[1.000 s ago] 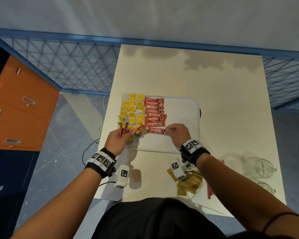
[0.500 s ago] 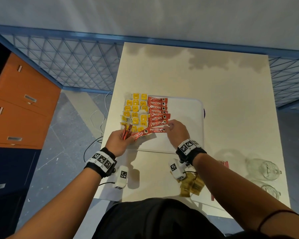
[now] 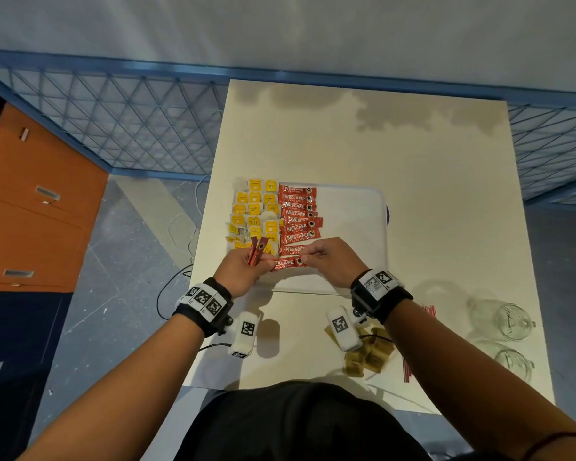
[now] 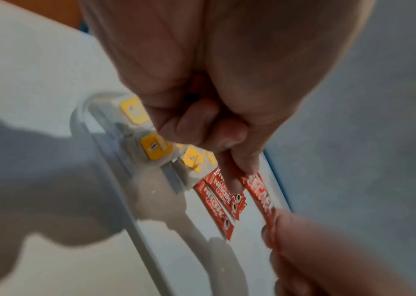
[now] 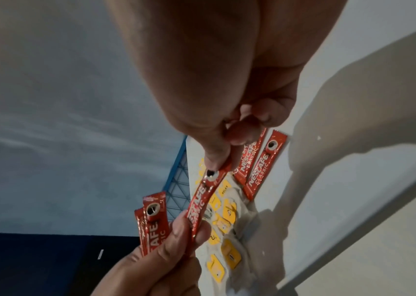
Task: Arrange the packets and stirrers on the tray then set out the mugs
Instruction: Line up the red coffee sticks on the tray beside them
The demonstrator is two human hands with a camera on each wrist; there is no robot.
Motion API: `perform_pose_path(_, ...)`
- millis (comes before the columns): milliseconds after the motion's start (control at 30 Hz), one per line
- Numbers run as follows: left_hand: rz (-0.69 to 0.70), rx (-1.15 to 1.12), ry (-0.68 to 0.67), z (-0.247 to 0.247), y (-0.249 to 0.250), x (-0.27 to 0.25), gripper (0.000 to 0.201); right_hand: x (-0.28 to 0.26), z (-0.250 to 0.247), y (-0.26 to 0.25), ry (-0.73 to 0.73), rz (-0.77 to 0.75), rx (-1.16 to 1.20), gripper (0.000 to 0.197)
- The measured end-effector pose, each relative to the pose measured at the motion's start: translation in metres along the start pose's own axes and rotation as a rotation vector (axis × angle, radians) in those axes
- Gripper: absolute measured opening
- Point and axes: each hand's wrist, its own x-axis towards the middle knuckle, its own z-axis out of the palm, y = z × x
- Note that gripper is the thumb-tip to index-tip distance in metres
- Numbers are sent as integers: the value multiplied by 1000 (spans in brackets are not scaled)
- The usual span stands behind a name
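A white tray [image 3: 353, 227] holds a column of red coffee sticks [image 3: 298, 216] with yellow-tagged tea bags [image 3: 255, 211] to their left. My left hand [image 3: 243, 266] grips a small bunch of red coffee sticks [image 3: 256, 249] and pinches the left end of one more red stick [image 3: 288, 262]. My right hand [image 3: 330, 261] pinches that stick's right end [image 5: 213, 176] over the tray's near edge. Brown packets [image 3: 368, 354] and red stirrers [image 3: 408, 364] lie near the table's front under my right forearm. Two clear glass mugs [image 3: 502, 319] stand at the front right.
The cream table [image 3: 413, 154] stretches beyond the tray to a blue mesh fence [image 3: 130, 128]. Orange drawers [image 3: 30, 201] stand at the left over a grey floor. Cables [image 3: 180, 227] hang off the table's left edge.
My right hand left the stick it laid on the tray and moved back to my left hand, where it now pinches the end of another red stick.
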Motion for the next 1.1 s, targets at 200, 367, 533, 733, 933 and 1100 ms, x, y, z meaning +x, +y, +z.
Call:
perform_pose_path(200,-206,-239,-28,12,1,2,24,10,6,36,78,133,-39,10)
perform_pose_path(367,-275,-294,-70,10,5,1,24,15,10,49,173,206,-132,19)
perform_pose_path(533,-334,-540,-195,6,15,-5,22,20,14,49,186,198,-189,11)
perform_pose_path(733,-310,-358,-186,5,5,-5,22,18,18,42,174,220,-237,8)
perform_pose_path(933,-218,-265,-221,4,-2,0,12,9,18,31,213,151,-231,29)
perform_pose_path(1100,-160,-184,-159,10,-4,3,14,0,22,19,48,25,92,34)
